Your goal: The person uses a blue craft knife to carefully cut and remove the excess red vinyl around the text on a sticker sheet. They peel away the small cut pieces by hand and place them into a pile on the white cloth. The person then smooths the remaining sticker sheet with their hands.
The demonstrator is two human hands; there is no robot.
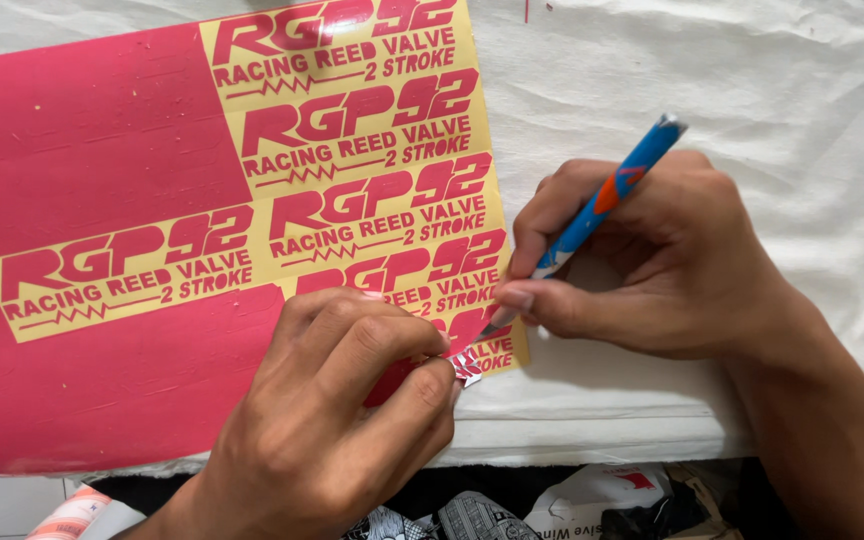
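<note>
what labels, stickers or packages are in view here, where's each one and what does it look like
Vinyl sticker sheet: flat across the left, red with yellow rectangular decals carrying red lettering.
Peeled scrap: small, crumpled, at left hand fingertips.
Packaging: bottom edge, crumpled white with red print.
Right hand holds blue-orange knife.

Both hands are bare, with no gloves, rings, watch or bracelet on them. The left hand [337, 400] shows knuckles and short, trimmed nails on its fingers [422, 385]. The right hand [642, 260] has a short, plain thumbnail. Both forearms are uncovered, with no sleeve in view.
</note>
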